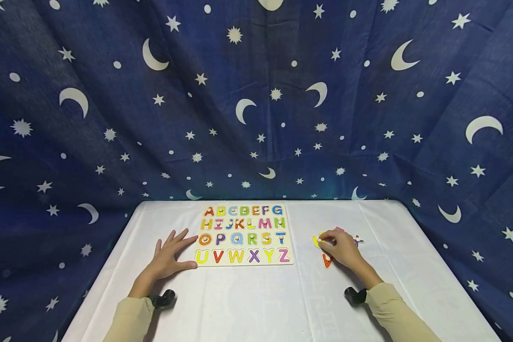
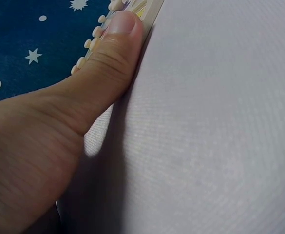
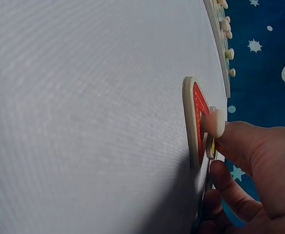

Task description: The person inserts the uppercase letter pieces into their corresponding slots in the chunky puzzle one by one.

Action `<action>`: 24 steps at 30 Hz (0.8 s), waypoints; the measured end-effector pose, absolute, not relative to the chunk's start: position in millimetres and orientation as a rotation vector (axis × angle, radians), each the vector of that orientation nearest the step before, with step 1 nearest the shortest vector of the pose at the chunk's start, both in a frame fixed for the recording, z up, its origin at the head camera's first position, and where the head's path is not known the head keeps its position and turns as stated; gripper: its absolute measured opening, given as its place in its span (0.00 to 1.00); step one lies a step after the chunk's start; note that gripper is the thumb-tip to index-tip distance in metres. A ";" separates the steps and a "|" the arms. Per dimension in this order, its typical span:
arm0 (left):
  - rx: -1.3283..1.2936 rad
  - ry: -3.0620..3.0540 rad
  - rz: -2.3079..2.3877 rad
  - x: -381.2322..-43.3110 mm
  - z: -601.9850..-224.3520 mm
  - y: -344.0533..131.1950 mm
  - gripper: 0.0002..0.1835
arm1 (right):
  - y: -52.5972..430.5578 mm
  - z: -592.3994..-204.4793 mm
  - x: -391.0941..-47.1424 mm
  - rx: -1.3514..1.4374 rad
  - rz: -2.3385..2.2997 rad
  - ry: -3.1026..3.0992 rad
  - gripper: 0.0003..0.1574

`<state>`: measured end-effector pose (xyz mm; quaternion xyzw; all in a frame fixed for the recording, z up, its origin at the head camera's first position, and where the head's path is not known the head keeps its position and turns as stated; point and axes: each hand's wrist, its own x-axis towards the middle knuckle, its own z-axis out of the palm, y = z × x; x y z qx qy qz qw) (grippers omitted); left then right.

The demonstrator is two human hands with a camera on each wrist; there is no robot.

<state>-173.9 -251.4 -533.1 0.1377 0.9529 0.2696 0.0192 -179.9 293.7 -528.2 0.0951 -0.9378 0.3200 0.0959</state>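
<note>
Fingers spread, my left hand [image 1: 168, 256] lies at the left edge of the wooden alphabet puzzle board [image 1: 244, 262]. Its thumb [image 2: 120, 41] rests along the board's near corner. My right hand [image 1: 343, 248] is right of the board and pinches a yellow letter piece [image 1: 315, 242] between thumb and fingertips. Just in front of those fingers is a red V piece [image 1: 326, 261] with a pale knob [image 3: 214, 123]. A purple letter piece [image 1: 358, 240] and a pink one [image 1: 339, 229] show partly behind the hand.
White cloth [image 1: 247, 304] covers the table. Letters on the board run in rows, many with small knobs. A dark blue curtain [image 1: 256, 118] with moons and stars hangs behind the table. Black wrist mounts [image 1: 164, 298] sit by both sleeves.
</note>
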 end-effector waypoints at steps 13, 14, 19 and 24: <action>0.425 2.963 0.841 -173.6 -534.0 -250.4 0.50 | 293.4 -525.8 -180.6 0.251 0.951 -2.781 0.05; 0.424 2.960 0.845 -173.5 -533.9 -250.2 0.50 | 293.5 -525.0 -180.6 0.248 0.951 -2.785 0.05; 0.425 2.953 0.840 -173.2 -534.3 -249.5 0.50 | 288.3 -514.1 -183.0 0.258 0.950 -2.812 0.04; 0.418 2.952 0.860 -172.9 -533.2 -250.5 0.50 | 264.6 -495.3 -189.6 0.306 0.981 -2.820 0.05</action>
